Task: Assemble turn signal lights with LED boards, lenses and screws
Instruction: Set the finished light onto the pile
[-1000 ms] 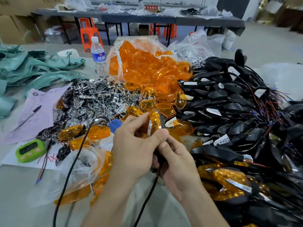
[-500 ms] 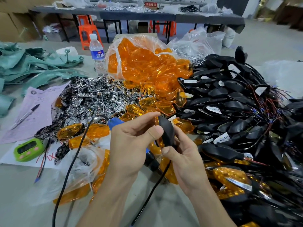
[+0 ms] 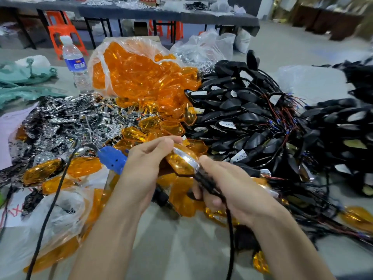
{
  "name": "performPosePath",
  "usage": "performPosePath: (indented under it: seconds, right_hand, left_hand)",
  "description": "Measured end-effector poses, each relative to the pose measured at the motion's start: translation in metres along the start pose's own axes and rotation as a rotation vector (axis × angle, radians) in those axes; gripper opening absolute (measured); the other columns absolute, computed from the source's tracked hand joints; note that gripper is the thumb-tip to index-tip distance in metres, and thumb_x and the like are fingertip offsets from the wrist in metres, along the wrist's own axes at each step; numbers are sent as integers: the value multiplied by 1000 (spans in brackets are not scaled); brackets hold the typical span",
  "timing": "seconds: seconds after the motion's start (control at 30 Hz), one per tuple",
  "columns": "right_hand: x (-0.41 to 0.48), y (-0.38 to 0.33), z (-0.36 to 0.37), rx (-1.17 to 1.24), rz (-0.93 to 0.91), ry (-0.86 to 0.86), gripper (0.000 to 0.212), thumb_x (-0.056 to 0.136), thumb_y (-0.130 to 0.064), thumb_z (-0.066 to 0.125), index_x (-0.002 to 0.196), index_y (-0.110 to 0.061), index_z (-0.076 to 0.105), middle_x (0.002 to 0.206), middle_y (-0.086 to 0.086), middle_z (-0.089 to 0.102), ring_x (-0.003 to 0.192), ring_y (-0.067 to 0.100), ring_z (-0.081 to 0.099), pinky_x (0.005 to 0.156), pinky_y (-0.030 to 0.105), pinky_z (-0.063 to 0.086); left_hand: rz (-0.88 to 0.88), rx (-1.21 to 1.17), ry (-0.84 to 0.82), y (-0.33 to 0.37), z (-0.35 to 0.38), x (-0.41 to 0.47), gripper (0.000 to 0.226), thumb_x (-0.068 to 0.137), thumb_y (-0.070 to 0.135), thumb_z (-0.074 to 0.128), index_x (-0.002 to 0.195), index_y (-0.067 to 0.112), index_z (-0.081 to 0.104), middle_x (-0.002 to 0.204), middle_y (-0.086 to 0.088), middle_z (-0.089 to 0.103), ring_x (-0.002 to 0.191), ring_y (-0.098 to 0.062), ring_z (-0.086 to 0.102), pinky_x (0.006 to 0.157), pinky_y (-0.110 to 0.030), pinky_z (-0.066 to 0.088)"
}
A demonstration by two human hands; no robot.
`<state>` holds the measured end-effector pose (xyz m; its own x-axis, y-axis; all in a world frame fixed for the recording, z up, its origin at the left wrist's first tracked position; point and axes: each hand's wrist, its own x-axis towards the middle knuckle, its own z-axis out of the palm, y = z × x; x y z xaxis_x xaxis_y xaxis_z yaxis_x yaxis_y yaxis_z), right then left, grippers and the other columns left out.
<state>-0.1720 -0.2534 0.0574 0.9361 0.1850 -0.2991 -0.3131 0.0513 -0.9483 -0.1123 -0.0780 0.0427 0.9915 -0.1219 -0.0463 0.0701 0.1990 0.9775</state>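
Signal light is pinched at amber lens end by left hand | black stem is gripped by right hand | both are held above counter

**Hemmed in on three sides**

Bare tabletop lies open between my forearms. Black housings wall off my right, the orange lens bag blocks ahead, chrome parts and a black cable crowd my left.

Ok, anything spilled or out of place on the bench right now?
The clear bag gapes open and loose orange lenses lie spilled from it, mixed into the chrome reflectors. The held turn signal looks intact.
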Motion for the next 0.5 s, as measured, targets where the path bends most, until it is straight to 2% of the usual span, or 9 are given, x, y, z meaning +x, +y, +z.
performPosePath:
  seconds: [0.07,0.13,0.2,0.23,0.3,0.33,0.37,0.43,0.5]
  right_hand:
    - [-23,-12,-18,-215,-106,73,17,101,-31,64,116,-24,68,78,8,67,47,14,45,41,23,33]
    - [-51,-22,-34,-383,-131,47,35,91,-31,72,125,-37,65,78,0,71,44,12,48,43,24,39]
    - [-77,-32,-50,-523,-131,90,37,83,-35,70,119,-43,69,72,-2,72,41,13,48,43,23,39]
    - [-87,-38,-60,-607,-144,139,34,81,-36,69,113,-46,72,69,-4,72,42,14,50,42,24,40]
    - [-98,-48,-84,-764,-174,260,26,83,-34,75,103,-50,75,75,-10,76,55,16,64,53,30,49]
    - [-100,-49,-98,-840,-183,334,27,84,-28,79,98,-51,76,78,-14,77,63,8,69,61,29,52]
    - [-98,-48,-112,-917,-181,416,32,84,-21,80,91,-53,76,78,-18,76,66,1,68,64,21,50]
    - [-87,-38,-134,-981,-129,553,39,85,-17,81,78,-55,75,74,-21,74,67,-1,67,61,14,50]
    - [-71,-19,-145,-930,-84,601,35,88,-18,80,83,-52,77,78,-17,75,71,2,68,71,25,59]
  left_hand:
    - [32,40,100,-8,22,-1,27,99,27,67,79,21,84,80,-11,79,71,-24,76,57,-30,60]
    - [103,65,126,-11,43,-4,38,92,41,73,65,16,80,63,-12,73,51,-23,70,48,-27,53]
    - [172,130,90,-14,62,-9,55,83,59,69,56,11,71,47,-13,62,35,-23,56,46,-28,47]
    - [195,159,64,-17,71,-9,56,82,62,67,55,13,71,44,-11,60,33,-22,53,46,-29,46]
    - [211,157,-5,-22,87,-7,46,90,54,66,59,21,76,48,-6,64,38,-19,58,43,-29,46]
    - [207,141,-35,-25,93,-6,41,94,47,67,63,23,78,54,-5,67,43,-17,61,43,-29,48]
    - [209,146,-59,-28,98,-3,35,97,40,67,67,25,79,60,-4,71,50,-15,65,46,-27,49]
    - [239,244,-84,-37,99,3,23,94,40,66,76,36,80,76,7,77,68,-5,72,60,-22,53]
    - [250,442,-125,-45,94,10,19,85,56,60,90,48,77,95,28,74,91,9,68,79,-16,50]
